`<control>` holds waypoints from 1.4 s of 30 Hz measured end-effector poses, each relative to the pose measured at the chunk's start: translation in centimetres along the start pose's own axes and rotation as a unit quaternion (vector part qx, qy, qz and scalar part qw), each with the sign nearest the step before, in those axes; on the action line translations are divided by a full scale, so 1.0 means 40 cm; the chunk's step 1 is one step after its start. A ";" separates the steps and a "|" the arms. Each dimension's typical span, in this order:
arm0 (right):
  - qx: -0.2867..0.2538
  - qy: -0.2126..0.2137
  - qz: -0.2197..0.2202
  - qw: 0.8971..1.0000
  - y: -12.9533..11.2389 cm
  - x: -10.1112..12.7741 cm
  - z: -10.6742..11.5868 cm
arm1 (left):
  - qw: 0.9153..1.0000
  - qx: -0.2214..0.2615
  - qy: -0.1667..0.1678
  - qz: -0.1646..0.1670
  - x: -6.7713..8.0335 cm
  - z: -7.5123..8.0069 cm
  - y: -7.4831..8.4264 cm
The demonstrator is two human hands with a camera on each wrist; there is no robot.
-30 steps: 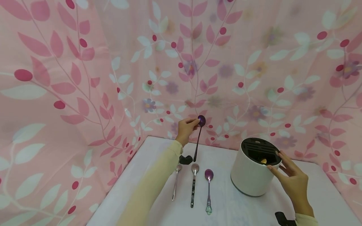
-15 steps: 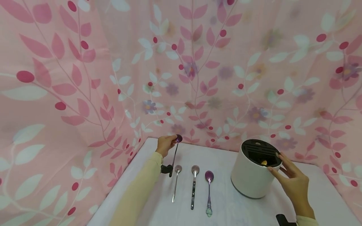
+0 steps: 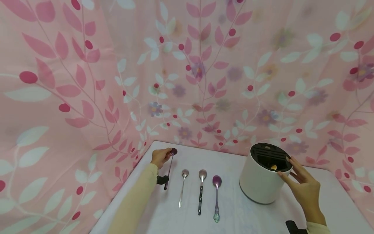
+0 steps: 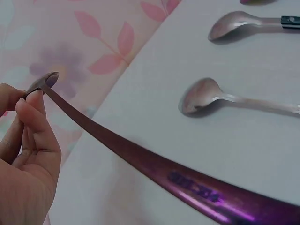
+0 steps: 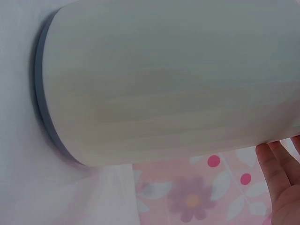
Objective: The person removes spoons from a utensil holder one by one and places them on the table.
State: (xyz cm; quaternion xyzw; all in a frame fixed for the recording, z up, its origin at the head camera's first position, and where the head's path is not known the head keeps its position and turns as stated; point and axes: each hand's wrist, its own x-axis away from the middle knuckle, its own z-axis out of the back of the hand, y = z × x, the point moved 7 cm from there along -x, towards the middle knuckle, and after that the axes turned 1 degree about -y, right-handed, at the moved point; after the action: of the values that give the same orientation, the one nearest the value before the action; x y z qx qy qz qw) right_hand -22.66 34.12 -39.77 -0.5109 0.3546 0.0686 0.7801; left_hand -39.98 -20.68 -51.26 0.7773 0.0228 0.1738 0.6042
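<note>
My left hand (image 3: 160,157) pinches the bowl end of a dark purple spoon (image 3: 168,169) near the table's far left corner; its handle hangs down toward the cloth. In the left wrist view the left hand's fingers (image 4: 29,124) hold that purple spoon (image 4: 140,161) by the bowl. Three spoons lie in a row to its right: a small silver spoon (image 3: 182,187), a dark-handled spoon (image 3: 200,190) and a purple-bowled spoon (image 3: 216,196). My right hand (image 3: 301,185) rests with straight fingers on the rim of a white round holder (image 3: 260,178) with a black slotted top.
The white table (image 3: 257,217) is walled by a pink leaf-patterned curtain (image 3: 87,81) at the back and both sides. A black wrist strap (image 3: 293,226) shows by the right sleeve. The holder's side wall (image 5: 164,84) fills the right wrist view.
My left hand has carried the purple spoon down and to the left, from high over the spoon row to the table's left side. The right hand has stayed on the holder.
</note>
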 end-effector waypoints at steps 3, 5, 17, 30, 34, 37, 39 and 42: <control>0.008 0.001 -0.007 1.000 0.007 0.001 0.000 | 1.000 -0.011 0.008 0.004 0.001 0.020 -0.016; 0.019 0.002 -0.010 1.000 0.019 0.001 0.000 | 1.000 -0.014 0.013 0.005 0.000 0.032 -0.026; 0.023 0.010 -0.004 1.000 0.068 -0.001 0.005 | 0.999 0.001 0.040 0.018 0.001 0.059 -0.063; 0.026 0.012 -0.015 0.999 0.073 0.001 0.004 | 0.999 -0.004 0.048 0.020 0.010 0.086 -0.106; 0.028 0.013 -0.021 0.999 0.070 0.001 0.003 | 0.998 -0.009 0.052 0.018 0.007 0.095 -0.117; 0.028 0.011 -0.021 0.999 0.068 0.002 0.001 | 0.998 -0.012 0.057 0.016 0.006 0.103 -0.122; 0.028 0.012 -0.024 0.999 0.069 0.003 0.001 | 0.998 -0.011 0.056 0.014 0.006 0.107 -0.125; 0.031 0.012 -0.027 0.999 0.075 0.004 0.002 | 0.998 -0.011 0.053 0.012 0.007 0.112 -0.133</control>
State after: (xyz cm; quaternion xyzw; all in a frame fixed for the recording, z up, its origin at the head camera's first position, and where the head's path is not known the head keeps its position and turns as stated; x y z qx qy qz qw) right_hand -23.94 35.55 -42.10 -0.4967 0.3521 0.0306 0.7927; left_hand -37.44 -23.36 -57.16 0.7604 0.0433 0.2220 0.6088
